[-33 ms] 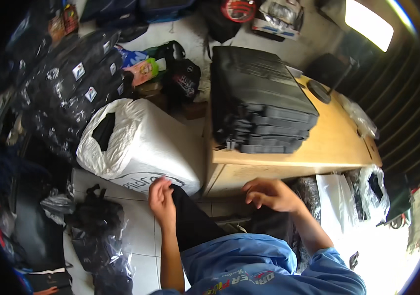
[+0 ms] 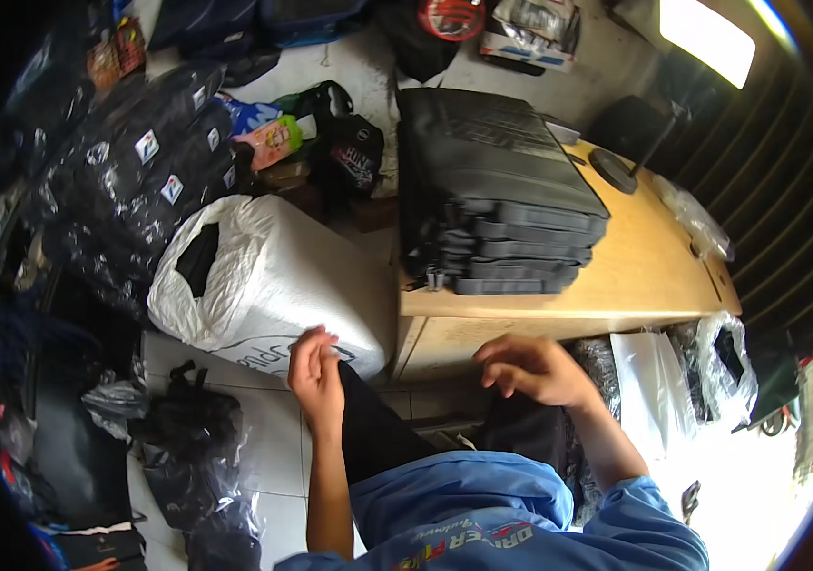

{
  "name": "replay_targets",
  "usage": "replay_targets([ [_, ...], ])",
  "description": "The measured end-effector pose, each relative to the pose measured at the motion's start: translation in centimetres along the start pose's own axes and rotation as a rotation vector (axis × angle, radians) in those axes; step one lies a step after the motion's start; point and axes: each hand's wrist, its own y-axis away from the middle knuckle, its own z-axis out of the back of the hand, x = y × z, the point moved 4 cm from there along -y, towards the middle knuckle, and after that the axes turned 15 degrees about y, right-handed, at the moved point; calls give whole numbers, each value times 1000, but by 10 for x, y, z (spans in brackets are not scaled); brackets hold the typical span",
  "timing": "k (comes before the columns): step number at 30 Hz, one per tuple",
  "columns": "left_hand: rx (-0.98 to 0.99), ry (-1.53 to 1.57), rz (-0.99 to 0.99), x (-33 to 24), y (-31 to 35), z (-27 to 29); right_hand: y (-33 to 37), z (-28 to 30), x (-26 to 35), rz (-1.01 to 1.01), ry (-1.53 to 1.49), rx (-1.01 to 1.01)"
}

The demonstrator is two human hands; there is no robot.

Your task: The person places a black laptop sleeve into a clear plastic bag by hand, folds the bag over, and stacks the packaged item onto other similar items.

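My left hand (image 2: 316,373) hovers over my left thigh, in front of the white sack. Its fingers point up, loosely bent, with nothing in them. Above my right knee, just off the desk's front face, hangs my right hand (image 2: 538,369), fingers curved and apart, also without anything in it. A stack of black bags (image 2: 501,190), several deep, lies on the wooden desk (image 2: 654,271) beyond my hands. The large white sack (image 2: 316,276) leans at the desk's left side, its mouth gaping toward the left and something black inside.
Black bags in clear plastic (image 2: 130,181) are piled at the left. A plastic-wrapped black bag (image 2: 192,428) lies on the tiled floor. On the desk stand a lamp (image 2: 616,169) and a clear plastic bag (image 2: 696,221). Plastic-wrapped goods (image 2: 654,381) stand right of my right hand.
The view has shifted slightly, so the desk and bag stack appear a little farther left. My left hand has risen slightly; my right hand is nearly where it was.
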Motion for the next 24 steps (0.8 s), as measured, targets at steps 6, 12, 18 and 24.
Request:
replay_targets([
  [6,387,-154,-193,-67,-52,-151,24,110,56,340,712,-826],
  [12,366,-531,-340,-70,-68,-193,-20,115,40,449,1142,-902],
  [18,314,-455,-340,-70,-75,-198,-34,125,31,412,1127,-828],
  [24,384,-421,-341,-74,-82,-199,-29,140,26,503,985,-830],
])
